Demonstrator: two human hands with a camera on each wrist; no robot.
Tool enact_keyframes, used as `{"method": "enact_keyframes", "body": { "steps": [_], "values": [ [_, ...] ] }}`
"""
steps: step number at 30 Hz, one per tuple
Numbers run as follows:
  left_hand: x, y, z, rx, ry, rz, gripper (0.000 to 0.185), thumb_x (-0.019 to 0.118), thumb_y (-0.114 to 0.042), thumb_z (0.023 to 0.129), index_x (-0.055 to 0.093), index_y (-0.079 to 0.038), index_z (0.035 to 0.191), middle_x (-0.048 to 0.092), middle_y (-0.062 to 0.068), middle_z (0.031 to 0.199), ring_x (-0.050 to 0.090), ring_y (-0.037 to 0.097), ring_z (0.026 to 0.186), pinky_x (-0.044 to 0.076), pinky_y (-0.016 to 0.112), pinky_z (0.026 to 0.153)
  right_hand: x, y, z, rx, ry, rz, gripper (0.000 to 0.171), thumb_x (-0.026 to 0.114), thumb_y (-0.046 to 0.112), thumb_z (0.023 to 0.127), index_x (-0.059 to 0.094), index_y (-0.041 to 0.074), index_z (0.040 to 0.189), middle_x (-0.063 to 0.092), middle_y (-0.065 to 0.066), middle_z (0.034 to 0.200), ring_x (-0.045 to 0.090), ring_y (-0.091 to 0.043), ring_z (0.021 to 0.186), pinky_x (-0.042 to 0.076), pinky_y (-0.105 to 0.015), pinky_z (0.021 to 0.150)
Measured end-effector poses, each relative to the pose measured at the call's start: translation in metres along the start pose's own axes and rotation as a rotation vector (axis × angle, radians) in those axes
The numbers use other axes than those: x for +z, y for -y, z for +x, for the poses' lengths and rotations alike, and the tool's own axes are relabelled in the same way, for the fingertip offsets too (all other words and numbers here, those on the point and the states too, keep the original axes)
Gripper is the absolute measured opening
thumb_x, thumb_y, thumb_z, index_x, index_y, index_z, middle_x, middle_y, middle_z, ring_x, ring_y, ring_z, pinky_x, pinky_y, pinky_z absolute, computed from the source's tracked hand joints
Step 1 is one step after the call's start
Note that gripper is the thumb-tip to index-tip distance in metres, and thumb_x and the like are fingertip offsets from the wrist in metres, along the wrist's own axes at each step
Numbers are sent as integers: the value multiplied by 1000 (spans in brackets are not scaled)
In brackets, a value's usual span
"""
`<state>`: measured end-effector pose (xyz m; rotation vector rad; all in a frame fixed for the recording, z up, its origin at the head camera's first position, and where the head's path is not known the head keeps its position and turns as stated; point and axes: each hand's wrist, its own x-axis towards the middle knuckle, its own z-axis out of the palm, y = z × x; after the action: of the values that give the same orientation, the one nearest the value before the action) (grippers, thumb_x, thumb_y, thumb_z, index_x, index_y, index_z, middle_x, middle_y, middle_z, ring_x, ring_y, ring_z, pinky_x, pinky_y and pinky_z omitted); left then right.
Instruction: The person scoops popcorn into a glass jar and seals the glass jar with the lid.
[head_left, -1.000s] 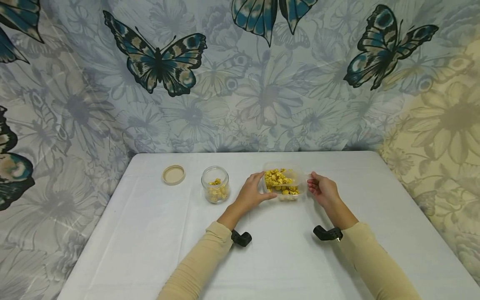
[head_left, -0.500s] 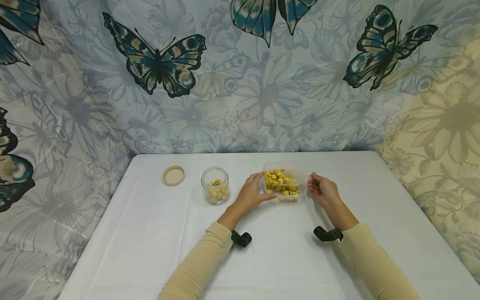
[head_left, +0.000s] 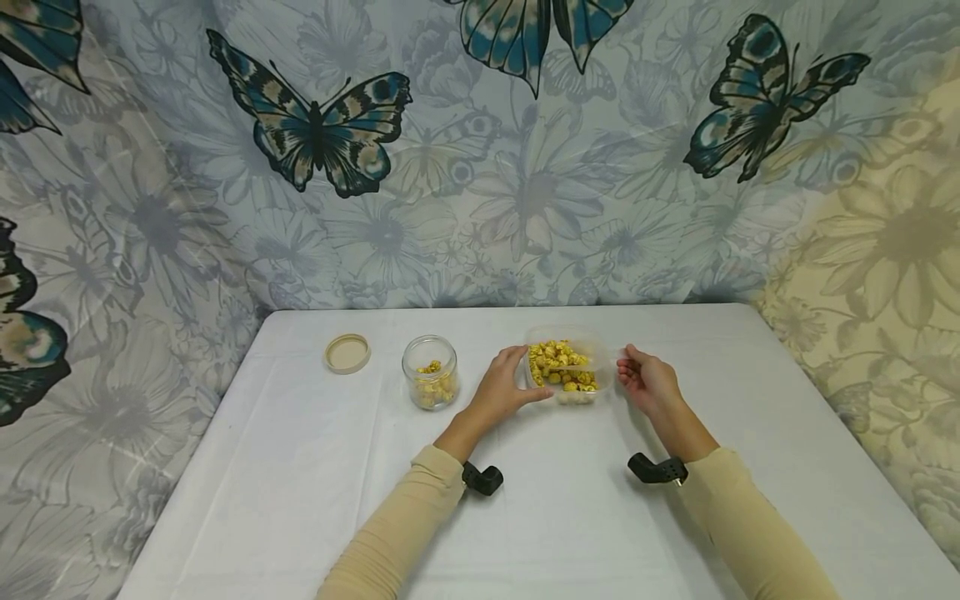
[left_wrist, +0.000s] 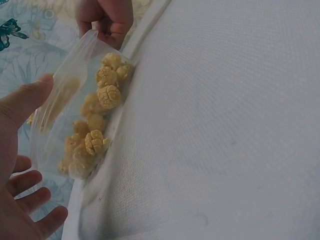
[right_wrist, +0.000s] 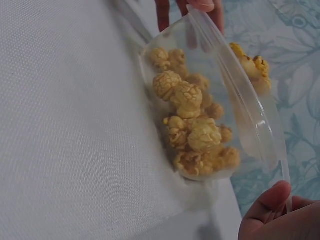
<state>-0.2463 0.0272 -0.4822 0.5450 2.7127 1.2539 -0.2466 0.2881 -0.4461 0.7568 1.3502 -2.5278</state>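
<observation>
In the head view a clear plastic container (head_left: 604,375) of yellow popcorn (head_left: 553,357) sits toward the back of the table, a pale strip crossing its middle. The left hand (head_left: 501,385) spans its left end, thumb (left_wrist: 35,97) on the near rim and fingers spread along the side. At the opposite end, the right hand (head_left: 647,382) pinches the rim between thumb (right_wrist: 275,197) and curled fingers. More popcorn (right_wrist: 187,100) shows through the wall in the right wrist view. Left of the container stands a glass jar (head_left: 420,360), partly filled with popcorn.
A round beige lid (head_left: 347,353) lies left of the jar. White cloth covers the table (head_left: 555,517), whose back edge meets a butterfly-patterned backdrop (head_left: 525,208). A black camera band is on each wrist.
Popcorn in the container looks slightly shifted, and the pale strip across it shows more distinctly. Both hands stay in nearly the same place; the jar and lid rest as before.
</observation>
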Motion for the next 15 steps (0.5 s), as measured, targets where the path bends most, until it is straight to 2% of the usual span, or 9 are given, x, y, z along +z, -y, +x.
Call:
{"method": "enact_keyframes", "body": {
  "steps": [9,15],
  "values": [
    [-2,0,-1,-3,13,-10,90,75,-48,82,31,-13,153,33,11,155,35,31,143,38,49,113,1,0,-1,-4,-6,-2,28,49,18,102,62,10,79,61,-3,64,55,-11,59,50,-19,54],
    [-3,-3,-1,-4,10,7,90,75,-48,82,33,-12,153,34,11,155,34,31,143,37,48,114,2,-2,0,-40,3,-16,27,52,18,101,62,10,78,61,-2,63,55,-10,59,49,-18,54]
  ]
}}
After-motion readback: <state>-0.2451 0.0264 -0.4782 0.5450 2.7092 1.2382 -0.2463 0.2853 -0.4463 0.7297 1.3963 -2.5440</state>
